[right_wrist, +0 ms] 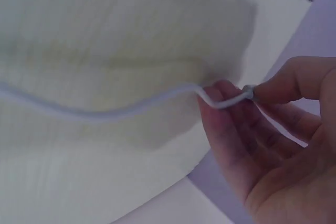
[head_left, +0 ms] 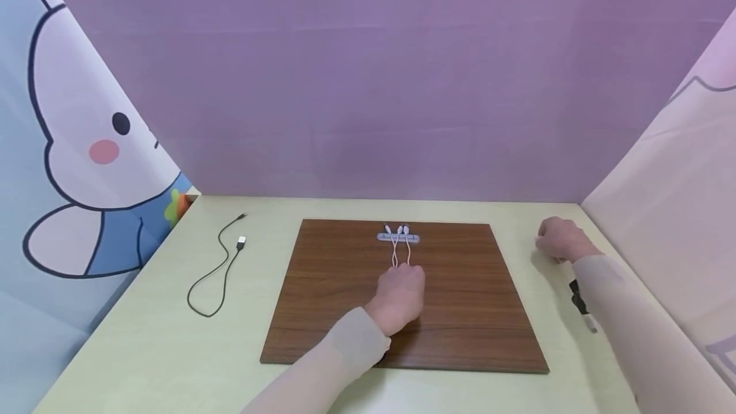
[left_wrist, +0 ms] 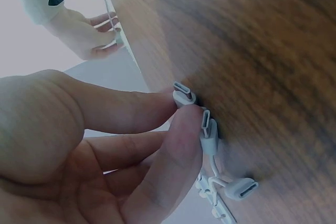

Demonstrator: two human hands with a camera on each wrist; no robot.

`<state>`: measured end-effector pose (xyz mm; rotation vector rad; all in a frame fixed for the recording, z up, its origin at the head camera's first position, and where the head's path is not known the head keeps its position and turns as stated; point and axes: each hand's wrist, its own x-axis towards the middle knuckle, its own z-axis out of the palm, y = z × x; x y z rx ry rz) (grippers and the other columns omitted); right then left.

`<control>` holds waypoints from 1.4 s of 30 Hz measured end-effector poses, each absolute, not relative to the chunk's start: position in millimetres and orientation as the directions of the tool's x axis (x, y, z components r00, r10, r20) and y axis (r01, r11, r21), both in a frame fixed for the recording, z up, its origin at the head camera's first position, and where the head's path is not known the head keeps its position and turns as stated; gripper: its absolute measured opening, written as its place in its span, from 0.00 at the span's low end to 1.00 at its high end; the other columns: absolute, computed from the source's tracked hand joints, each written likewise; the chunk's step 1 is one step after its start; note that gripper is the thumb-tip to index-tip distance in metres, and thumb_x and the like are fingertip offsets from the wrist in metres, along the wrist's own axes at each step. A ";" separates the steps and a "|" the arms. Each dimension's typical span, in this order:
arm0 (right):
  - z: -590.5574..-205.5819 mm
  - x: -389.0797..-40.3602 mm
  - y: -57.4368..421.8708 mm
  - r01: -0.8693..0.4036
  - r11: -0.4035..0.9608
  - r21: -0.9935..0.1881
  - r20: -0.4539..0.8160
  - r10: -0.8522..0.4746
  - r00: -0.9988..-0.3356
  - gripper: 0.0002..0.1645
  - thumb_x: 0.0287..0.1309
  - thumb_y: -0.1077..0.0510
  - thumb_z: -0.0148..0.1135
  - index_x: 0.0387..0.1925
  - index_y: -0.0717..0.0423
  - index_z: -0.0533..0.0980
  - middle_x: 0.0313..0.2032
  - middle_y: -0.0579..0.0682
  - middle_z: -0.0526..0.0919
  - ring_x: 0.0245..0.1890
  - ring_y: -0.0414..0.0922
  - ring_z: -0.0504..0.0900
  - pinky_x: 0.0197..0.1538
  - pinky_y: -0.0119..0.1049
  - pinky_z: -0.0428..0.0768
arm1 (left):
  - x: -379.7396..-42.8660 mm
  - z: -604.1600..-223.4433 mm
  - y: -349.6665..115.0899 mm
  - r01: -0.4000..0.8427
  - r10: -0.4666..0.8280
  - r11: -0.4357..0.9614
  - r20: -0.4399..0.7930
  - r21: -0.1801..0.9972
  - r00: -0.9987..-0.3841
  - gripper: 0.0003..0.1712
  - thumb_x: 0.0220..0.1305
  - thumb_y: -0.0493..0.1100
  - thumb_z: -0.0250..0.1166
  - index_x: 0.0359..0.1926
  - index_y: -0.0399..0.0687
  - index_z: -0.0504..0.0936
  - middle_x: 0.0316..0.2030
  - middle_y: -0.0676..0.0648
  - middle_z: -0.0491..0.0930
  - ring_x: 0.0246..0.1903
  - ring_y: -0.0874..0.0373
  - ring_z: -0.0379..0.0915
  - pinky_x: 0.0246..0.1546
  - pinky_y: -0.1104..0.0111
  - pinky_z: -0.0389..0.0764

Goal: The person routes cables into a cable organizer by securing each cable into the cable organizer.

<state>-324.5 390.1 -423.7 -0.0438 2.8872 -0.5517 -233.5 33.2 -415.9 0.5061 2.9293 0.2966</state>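
Note:
My left hand (head_left: 398,299) is over the brown wooden board (head_left: 460,312). In the left wrist view its thumb and a finger pinch a white USB-C cable plug (left_wrist: 184,96). A second white plug (left_wrist: 209,139) sits right beside the fingertip, and a third plug (left_wrist: 241,188) lies close to the board. Behind them is the pale cable clip (left_wrist: 219,211), fixed near the board's far edge. My right hand (head_left: 562,239) is at the table's right side. There, its thumb and finger pinch the end of a white cable (right_wrist: 100,115); the end itself is mostly hidden.
To the left, a black USB cable (head_left: 198,283) lies in a loop on the pale table (head_left: 144,350). A black piece (head_left: 577,296) with a whitish end shows beside the right sleeve. A purple cloth (head_left: 368,94) hangs behind, and printed cloths flank both sides.

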 end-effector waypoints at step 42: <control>-383.5 -299.1 289.2 -0.220 0.635 -0.741 0.055 -0.270 -0.961 0.18 0.67 0.69 0.53 0.56 0.73 0.74 0.37 0.63 0.80 0.30 0.56 0.87 0.31 0.42 0.87 | -231.7 -413.8 15.9 0.274 0.345 0.819 -0.052 0.504 -0.937 0.13 0.69 0.38 0.63 0.25 0.43 0.79 0.15 0.49 0.71 0.11 0.60 0.67 0.11 0.71 0.66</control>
